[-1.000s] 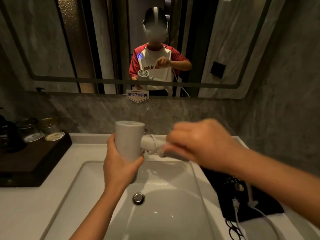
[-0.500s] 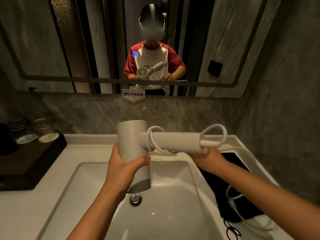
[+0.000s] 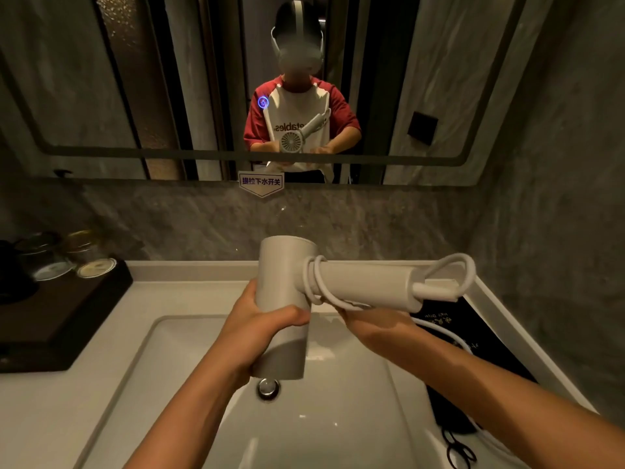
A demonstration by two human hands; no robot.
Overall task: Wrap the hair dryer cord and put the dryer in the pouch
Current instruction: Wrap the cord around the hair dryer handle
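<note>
Firmly our left hand (image 3: 265, 328) curls its grip round the dryer (image 3: 285, 265); beneath the wound cord (image 3: 313, 278), our right hand (image 3: 375, 324) hides its grip, so we cannot tell.

Seen in reflection at twelve o'clock, the person wears a white T-shirt (image 3: 297, 106) with red sleeves (image 3: 343, 111), dark lettering (image 3: 287, 126) across the chest, and a dark headset (image 3: 287, 28) with a white band (image 3: 297, 13).

Sink (image 3: 159, 370), mirror (image 3: 101, 79), tray (image 3: 50, 319) of jars (image 3: 93, 264)
</note>
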